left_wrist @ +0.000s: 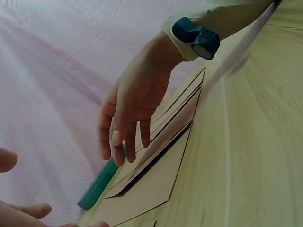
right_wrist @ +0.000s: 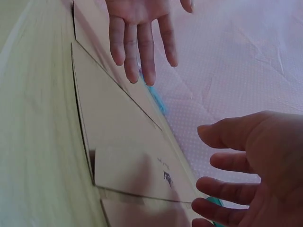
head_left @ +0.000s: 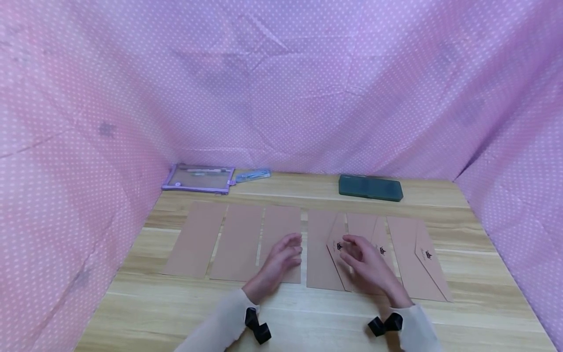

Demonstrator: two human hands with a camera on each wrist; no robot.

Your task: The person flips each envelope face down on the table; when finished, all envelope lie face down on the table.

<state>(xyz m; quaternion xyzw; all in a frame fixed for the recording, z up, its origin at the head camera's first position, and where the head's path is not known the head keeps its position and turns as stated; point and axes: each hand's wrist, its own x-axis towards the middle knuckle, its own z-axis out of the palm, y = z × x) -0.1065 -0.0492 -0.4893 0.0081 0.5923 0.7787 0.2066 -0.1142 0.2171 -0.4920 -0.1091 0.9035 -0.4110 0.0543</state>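
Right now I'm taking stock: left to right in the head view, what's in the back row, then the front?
Back: purple-trimmed transparent pouch → small blue translucent item → dark green rectangular case. Front: three plain pinkish-brown paper rectangles → three pinkish-brown paper envelopes with crown-printed flaps.

Black crown emblem (head_left: pixel 428 254) printed on flap (head_left: pixel 433 264) of rightmost pinkish-brown envelope (head_left: pixel 404 249); like black crowns on flaps of middle flapped envelope (head_left: pixel 360 227) and left flapped envelope (head_left: pixel 321 249). Tiny script line (right_wrist: pixel 162 164) by crown, blurred in right-wrist view, too small elsewhere: wording unreadable.
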